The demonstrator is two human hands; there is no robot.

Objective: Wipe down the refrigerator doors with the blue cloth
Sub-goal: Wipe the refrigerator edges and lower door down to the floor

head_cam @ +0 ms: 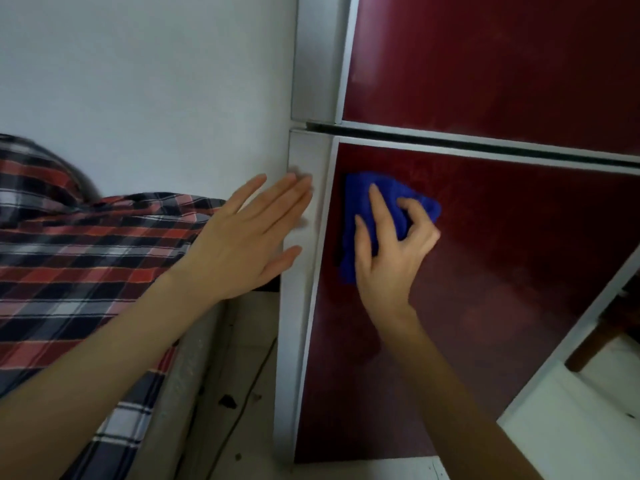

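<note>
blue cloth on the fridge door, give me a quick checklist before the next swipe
1. Grip on the blue cloth: ok, the right hand curls its fingers round it.
2. Cloth against the lower door: ok, pressed near its upper left corner.
3. Wiping path free of the left hand: ok, it lies flat on the silver side edge, beside the red panel.
4. Whether the upper door is already wiped: cannot tell, only faint streaks show.
5. Lower door fully shut: cannot tell from this view.
</note>
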